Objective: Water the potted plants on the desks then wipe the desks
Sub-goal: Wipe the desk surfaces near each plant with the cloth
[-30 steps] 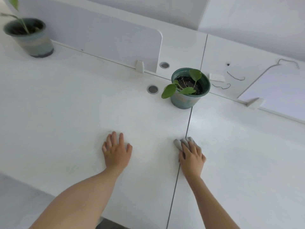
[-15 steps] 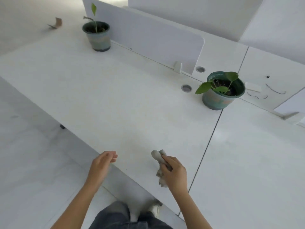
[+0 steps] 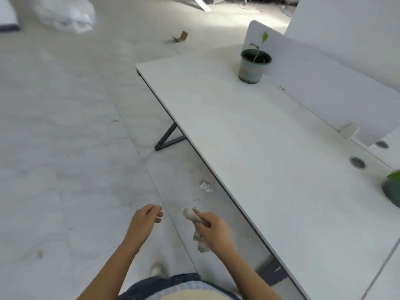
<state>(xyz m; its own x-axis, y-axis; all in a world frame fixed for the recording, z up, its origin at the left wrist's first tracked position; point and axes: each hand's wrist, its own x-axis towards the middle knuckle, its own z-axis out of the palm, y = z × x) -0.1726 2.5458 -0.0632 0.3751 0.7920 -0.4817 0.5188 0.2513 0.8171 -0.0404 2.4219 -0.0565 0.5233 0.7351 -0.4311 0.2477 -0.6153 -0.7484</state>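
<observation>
From the head camera I see both of my hands out in front of me over the floor (image 3: 65, 148), clear of the counter (image 3: 281, 169), which runs along my right side. My right hand (image 3: 213, 231) has its grip closed around a crumpled grey cloth (image 3: 198, 230); one bunched end sticks out past my fingers (image 3: 204, 220) and the rest hangs down below the palm. My left hand (image 3: 145, 219) is just beside it, holding nothing, its grip narrow with the fingers curled loosely inward and the thumb apart from them.

On the counter, a small potted plant (image 3: 254, 63) stands upright near the far end, a thin stem with a single green leaf rising from a greyish pot, just beside the white divider panel (image 3: 324, 83) that runs along the back edge. A second potted plant (image 3: 392, 189) shows only partly at the right edge of the picture: a dark green pot and one leaf. Two round cable grommets (image 3: 357, 163) sit in the top between the divider's near end and that pot.

On the floor under the counter's edge lies a small scrap of white paper (image 3: 205, 187). Further off I see a bent piece of cardboard (image 3: 180, 37) and a white plastic bag (image 3: 65, 14). Below my arms, my dark trousers (image 3: 164, 284) and the toe of one light shoe (image 3: 157, 269) are visible.
</observation>
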